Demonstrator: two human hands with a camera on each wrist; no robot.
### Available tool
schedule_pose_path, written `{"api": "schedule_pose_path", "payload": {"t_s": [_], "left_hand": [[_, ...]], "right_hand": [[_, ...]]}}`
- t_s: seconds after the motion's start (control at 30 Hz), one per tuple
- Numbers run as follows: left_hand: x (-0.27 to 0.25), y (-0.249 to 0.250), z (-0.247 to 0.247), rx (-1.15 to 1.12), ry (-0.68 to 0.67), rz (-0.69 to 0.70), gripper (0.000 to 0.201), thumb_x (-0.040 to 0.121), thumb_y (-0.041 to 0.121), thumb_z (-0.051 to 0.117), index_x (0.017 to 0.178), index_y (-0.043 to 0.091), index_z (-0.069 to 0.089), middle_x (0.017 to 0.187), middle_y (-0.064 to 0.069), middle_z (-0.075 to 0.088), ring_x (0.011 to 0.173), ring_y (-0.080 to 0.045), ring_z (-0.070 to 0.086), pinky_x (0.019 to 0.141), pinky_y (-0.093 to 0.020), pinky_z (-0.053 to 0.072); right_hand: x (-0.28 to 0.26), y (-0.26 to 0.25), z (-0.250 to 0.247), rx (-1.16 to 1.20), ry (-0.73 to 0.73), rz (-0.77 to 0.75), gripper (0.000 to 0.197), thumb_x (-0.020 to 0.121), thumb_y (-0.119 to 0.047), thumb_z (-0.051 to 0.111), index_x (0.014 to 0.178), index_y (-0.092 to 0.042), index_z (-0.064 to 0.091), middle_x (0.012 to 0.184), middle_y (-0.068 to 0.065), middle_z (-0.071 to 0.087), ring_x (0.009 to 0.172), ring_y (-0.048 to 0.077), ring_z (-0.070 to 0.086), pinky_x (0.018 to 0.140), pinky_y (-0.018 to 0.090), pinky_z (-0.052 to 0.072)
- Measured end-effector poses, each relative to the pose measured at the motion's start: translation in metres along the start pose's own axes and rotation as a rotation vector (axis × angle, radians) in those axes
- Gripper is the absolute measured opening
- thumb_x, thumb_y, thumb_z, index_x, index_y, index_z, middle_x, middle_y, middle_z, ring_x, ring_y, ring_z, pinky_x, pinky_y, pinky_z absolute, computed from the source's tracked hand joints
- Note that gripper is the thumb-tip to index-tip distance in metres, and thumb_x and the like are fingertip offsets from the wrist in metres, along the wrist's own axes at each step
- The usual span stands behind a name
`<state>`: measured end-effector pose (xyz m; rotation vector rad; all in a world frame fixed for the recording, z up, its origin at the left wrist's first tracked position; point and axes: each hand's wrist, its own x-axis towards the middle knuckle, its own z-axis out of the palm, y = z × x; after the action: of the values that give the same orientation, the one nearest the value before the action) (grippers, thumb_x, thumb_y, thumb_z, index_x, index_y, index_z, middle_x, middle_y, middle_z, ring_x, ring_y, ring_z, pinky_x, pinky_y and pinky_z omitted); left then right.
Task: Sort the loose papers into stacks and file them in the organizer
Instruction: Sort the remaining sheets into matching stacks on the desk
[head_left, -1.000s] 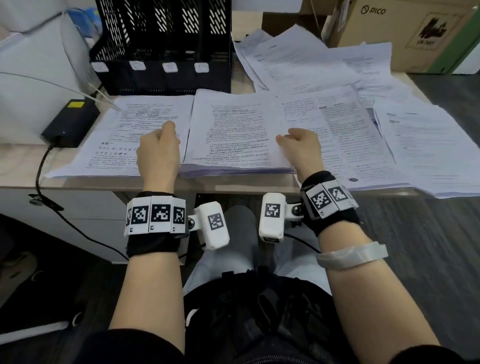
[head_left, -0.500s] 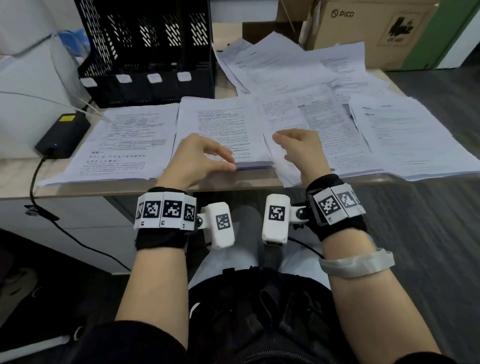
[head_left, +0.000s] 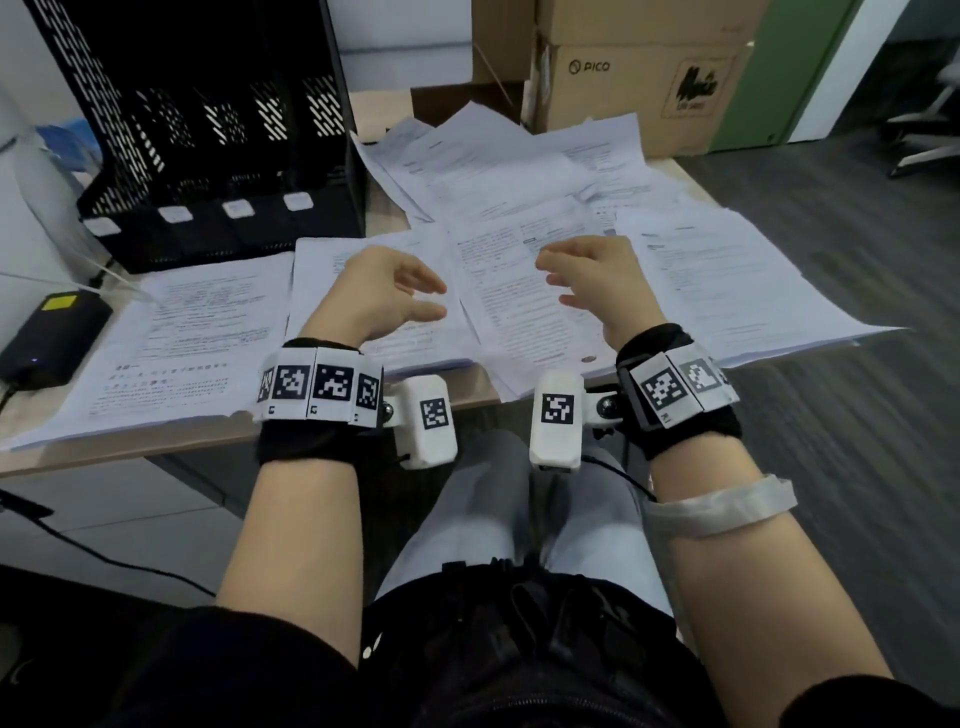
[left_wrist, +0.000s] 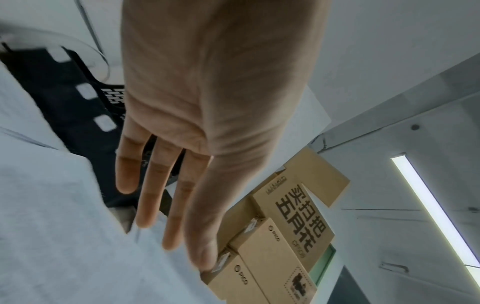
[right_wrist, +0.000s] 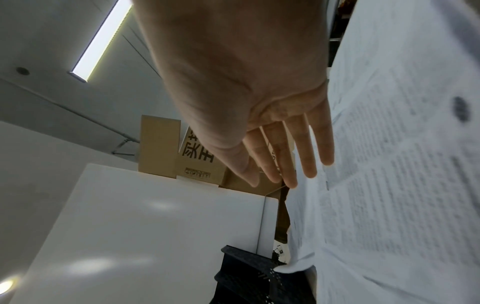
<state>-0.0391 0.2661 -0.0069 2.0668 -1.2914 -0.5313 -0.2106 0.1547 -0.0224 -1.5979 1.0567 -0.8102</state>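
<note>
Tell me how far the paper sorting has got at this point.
Done: two squared stacks sit at the desk's near edge, the left stack and the middle stack. In hand: nothing; the left hand and right hand hover open above the papers. Left: the loose papers lie fanned and overlapping to the right, and no paper shows in the black organizer.
</note>
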Motion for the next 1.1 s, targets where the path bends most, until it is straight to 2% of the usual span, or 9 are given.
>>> {"api": "schedule_pose_path", "payload": {"t_s": [0.13, 0.27, 0.33, 0.4, 0.57, 0.63, 0.73, 0.87, 1.1], "left_hand": [[0.041, 0.027, 0.002, -0.092, 0.067, 0.009, 0.023, 0.089, 0.019, 0.063, 0.110, 0.009, 0.066, 0.100, -0.004, 0.062, 0.093, -0.013, 0.056, 0.071, -0.021, 0.043], [0.090, 0.034, 0.011, -0.169, 0.048, -0.120, 0.034, 0.092, 0.022, 0.059, 0.121, 0.005, 0.059, 0.122, -0.012, 0.059, 0.111, -0.025, 0.056, 0.099, -0.035, 0.046], [0.114, 0.034, 0.015, -0.189, 0.007, -0.197, 0.015, 0.092, 0.021, 0.057, 0.099, 0.009, 0.062, 0.102, -0.007, 0.058, 0.097, -0.023, 0.056, 0.101, -0.035, 0.043], [0.139, 0.032, 0.018, -0.207, 0.009, -0.282, 0.027, 0.092, 0.019, 0.055, 0.068, 0.019, 0.043, 0.074, 0.002, 0.041, 0.077, -0.020, 0.048, 0.092, -0.035, 0.042], [0.194, 0.018, 0.021, -0.219, 0.090, -0.375, 0.024, 0.089, 0.012, 0.054, 0.068, 0.011, 0.042, 0.090, -0.009, 0.047, 0.088, -0.021, 0.043, 0.081, -0.034, 0.042], [0.208, 0.011, 0.024, -0.176, 0.131, -0.420, 0.010, 0.088, 0.015, 0.056, 0.081, 0.008, 0.056, 0.096, -0.010, 0.048, 0.087, -0.020, 0.044, 0.079, -0.032, 0.041], [0.226, -0.002, 0.027, -0.140, 0.160, -0.491, 0.048, 0.090, 0.019, 0.056, 0.130, -0.005, 0.044, 0.117, -0.014, 0.053, 0.098, -0.023, 0.050, 0.084, -0.030, 0.040], [0.241, -0.018, 0.032, -0.069, 0.131, -0.553, 0.052, 0.090, 0.023, 0.056, 0.132, -0.005, 0.043, 0.138, -0.017, 0.047, 0.127, -0.032, 0.046, 0.101, -0.033, 0.039], [0.263, -0.030, 0.040, -0.196, 0.229, -0.594, 0.046, 0.085, 0.020, 0.063, 0.125, 0.000, 0.051, 0.128, -0.012, 0.056, 0.114, -0.028, 0.056, 0.090, -0.032, 0.044]], "right_hand": [[0.031, -0.019, -0.018, -0.083, -0.012, -0.004, 0.021, 0.087, -0.017, 0.063, 0.103, -0.005, 0.069, 0.095, 0.004, 0.065, 0.097, 0.018, 0.061, 0.089, 0.034, 0.050], [0.070, -0.027, -0.029, -0.178, -0.025, 0.030, 0.026, 0.086, -0.017, 0.065, 0.108, -0.004, 0.067, 0.099, 0.008, 0.062, 0.093, 0.019, 0.055, 0.072, 0.024, 0.046], [0.095, -0.027, -0.032, -0.220, -0.025, 0.058, 0.039, 0.084, -0.017, 0.068, 0.119, -0.002, 0.061, 0.116, 0.012, 0.062, 0.109, 0.024, 0.056, 0.086, 0.030, 0.048], [0.117, -0.025, -0.031, -0.304, -0.051, 0.118, 0.058, 0.082, -0.019, 0.070, 0.134, -0.003, 0.049, 0.137, 0.013, 0.051, 0.128, 0.027, 0.047, 0.106, 0.038, 0.040], [0.160, -0.015, -0.021, -0.752, -0.138, 0.260, 0.083, 0.085, -0.037, 0.067, 0.146, -0.005, 0.021, 0.154, 0.019, 0.023, 0.145, 0.034, 0.013, 0.119, 0.048, 0.007], [0.170, -0.006, -0.016, -0.926, -0.177, 0.354, 0.099, 0.083, -0.048, 0.065, 0.150, -0.005, 0.006, 0.157, 0.023, 0.006, 0.147, 0.036, -0.001, 0.118, 0.052, -0.001], [0.185, 0.016, -0.009, -0.953, -0.198, 0.511, 0.117, 0.077, -0.059, 0.067, 0.150, -0.008, -0.009, 0.156, 0.023, -0.014, 0.144, 0.042, -0.015, 0.115, 0.060, 0.000], [0.189, 0.041, -0.009, -0.931, -0.213, 0.616, 0.128, 0.070, -0.062, 0.071, 0.149, -0.011, -0.015, 0.157, 0.017, -0.017, 0.143, 0.044, -0.014, 0.115, 0.060, 0.003], [0.189, 0.047, -0.007, -1.006, -0.290, 0.650, 0.126, 0.072, -0.068, 0.064, 0.149, -0.008, -0.016, 0.156, 0.019, -0.019, 0.142, 0.047, -0.014, 0.113, 0.061, 0.000]]}}
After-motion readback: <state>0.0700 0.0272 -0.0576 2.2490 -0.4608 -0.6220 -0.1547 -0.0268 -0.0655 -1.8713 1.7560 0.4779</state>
